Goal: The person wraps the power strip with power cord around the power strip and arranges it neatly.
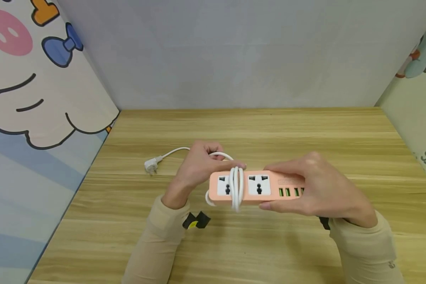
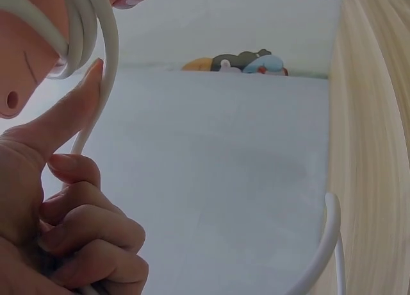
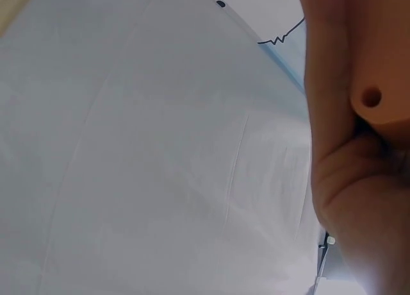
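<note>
My right hand [image 1: 314, 189] grips the right end of a peach-coloured power strip [image 1: 246, 197], thumb along the near edge and fingers along the far one. White sockets and several green USB ports show on its face. White cable [image 1: 236, 185] is wound around the strip in several turns near its left end. My left hand [image 1: 202, 163] is at the strip's far left side. In the left wrist view its fingers [image 2: 96, 231] curl around the cable, while the thumb [image 2: 70, 109] lies along the strand near the windings. The strip's end also shows in the right wrist view.
The cable's white plug [image 1: 151, 165] lies on the wooden table [image 1: 287, 130], left of my left hand. A grey wall panel [image 1: 234, 55] stands along the far edge. Cartoon-printed panels [image 1: 39, 106] flank the table. Black straps [image 1: 197, 220] show at the wrists.
</note>
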Demonstrator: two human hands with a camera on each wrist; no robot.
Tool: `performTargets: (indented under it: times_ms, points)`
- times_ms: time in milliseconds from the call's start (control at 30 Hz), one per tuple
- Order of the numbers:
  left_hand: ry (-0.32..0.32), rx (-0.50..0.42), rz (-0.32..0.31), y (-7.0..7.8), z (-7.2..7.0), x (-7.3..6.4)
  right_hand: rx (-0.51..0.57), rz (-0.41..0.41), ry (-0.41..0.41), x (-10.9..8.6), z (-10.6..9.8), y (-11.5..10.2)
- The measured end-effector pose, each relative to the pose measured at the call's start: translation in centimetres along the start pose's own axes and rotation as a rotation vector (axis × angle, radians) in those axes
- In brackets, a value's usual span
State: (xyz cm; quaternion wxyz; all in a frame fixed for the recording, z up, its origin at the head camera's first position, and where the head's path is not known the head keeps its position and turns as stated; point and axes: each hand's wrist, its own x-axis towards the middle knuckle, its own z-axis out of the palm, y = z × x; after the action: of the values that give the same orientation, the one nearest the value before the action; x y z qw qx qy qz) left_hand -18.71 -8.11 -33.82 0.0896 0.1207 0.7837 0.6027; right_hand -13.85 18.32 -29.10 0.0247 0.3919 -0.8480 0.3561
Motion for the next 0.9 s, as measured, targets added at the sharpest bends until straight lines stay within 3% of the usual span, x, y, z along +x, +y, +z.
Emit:
performTargets:
  times_ms: [300, 567, 700, 900]
  points:
    - [-0.077, 0.029, 0.041, 0.16, 0.22, -0.19, 0.013, -0.057, -0.066, 0.15, 0.05, 0.07]
    - [-0.107, 0.120, 0.057, 0.45, 0.25, -0.44, -0.003, -0.054, -0.110, 0.11, 0.18, 0.19]
    - [-0.137, 0.121, 0.073, 0.47, 0.22, -0.46, -0.022, -0.054, -0.119, 0.07, 0.22, 0.31]
    - [-0.165, 0.095, 0.047, 0.53, 0.14, -0.48, -0.008, -0.063, -0.162, 0.26, 0.48, 0.28]
